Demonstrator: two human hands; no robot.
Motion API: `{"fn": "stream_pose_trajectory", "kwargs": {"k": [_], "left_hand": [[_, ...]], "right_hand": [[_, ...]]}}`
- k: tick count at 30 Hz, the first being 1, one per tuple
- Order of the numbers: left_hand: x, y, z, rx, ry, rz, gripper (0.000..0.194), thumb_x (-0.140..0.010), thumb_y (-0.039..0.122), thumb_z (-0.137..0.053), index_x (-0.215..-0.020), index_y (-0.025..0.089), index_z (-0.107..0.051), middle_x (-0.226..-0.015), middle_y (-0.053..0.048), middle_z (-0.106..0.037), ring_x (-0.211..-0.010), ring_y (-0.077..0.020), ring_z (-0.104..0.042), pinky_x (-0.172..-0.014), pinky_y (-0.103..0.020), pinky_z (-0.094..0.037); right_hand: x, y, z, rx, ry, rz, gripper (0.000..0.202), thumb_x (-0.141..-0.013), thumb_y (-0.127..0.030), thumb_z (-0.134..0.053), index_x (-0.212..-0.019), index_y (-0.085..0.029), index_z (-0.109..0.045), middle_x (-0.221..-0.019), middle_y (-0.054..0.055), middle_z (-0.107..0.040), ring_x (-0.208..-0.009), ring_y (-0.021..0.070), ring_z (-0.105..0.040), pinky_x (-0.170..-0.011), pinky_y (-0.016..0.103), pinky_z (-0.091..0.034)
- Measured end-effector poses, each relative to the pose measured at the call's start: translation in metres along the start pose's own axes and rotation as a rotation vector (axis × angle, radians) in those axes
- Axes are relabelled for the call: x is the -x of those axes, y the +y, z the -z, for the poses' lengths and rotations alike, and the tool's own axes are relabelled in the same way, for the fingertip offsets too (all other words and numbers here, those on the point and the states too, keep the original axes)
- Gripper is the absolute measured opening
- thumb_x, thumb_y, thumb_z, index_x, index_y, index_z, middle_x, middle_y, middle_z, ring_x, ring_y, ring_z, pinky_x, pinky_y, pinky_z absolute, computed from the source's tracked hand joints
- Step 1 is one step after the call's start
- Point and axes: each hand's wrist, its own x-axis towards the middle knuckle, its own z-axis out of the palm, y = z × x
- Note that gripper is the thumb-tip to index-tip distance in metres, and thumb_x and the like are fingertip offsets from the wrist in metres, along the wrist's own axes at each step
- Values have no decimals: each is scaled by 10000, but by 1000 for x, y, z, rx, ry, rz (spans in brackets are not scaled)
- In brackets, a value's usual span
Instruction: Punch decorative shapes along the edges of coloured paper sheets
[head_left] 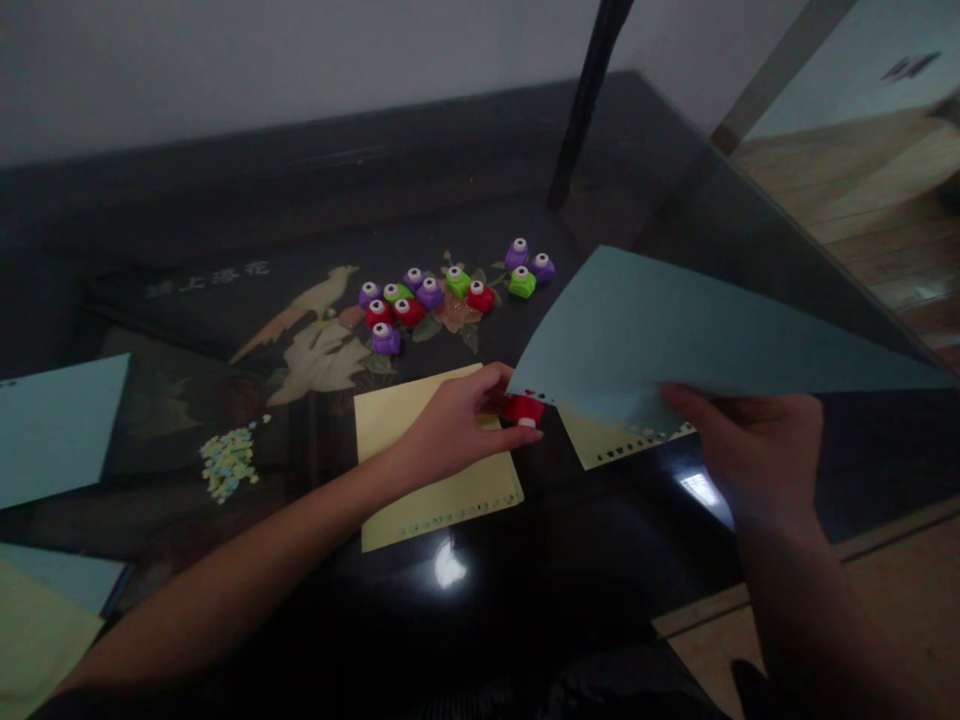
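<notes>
Pinching a red paper punch (524, 409) at the edge of a blue sheet (645, 335), the left grip (466, 420) has other punches (430, 295) beyond it; the right grip (765, 450) clasps the sheet.

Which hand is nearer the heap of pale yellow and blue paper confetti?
Left. The left hand is to the right of the confetti heap; the right hand is farther right, pinching a light blue paper sheet.
</notes>
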Motion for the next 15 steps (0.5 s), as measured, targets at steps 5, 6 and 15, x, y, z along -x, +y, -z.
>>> {"fn": "stream_pose_trajectory", "kwargs": {"k": [5, 6, 15], "left_hand": [[0, 2, 0, -2, 3, 8, 340, -706, 286, -745, -955, 145, -561, -937, -58, -658, -843, -169, -659, -828, -344, -537], [0, 3, 0, -7, 3, 14, 339, -705, 282, -744, -955, 144, -562, -939, -59, -659, -846, -171, -658, -828, -346, -537], [0, 3, 3, 3, 8, 43, 345, -766, 277, -678, -1062, 167, -538, -1001, -62, -647, -813, -149, -652, -740, -308, -546]], "right_hand": [[-1, 0, 2, 30, 15, -32, 99, -631, -298, -792, -637, -247, -707, -631, -27, -684, -585, 155, -611, -594, 301, -497], [-1, 0, 2, 39, 14, -41, 103, -637, -302, -789, -624, -249, -701, -624, -26, -680, -583, 157, -606, -594, 304, -496], [-5, 1, 4, -6, 115, -113, 108, -621, -299, -797, -658, -255, -706, -671, -12, -700, -610, 172, -612, -574, 311, -497]]}}
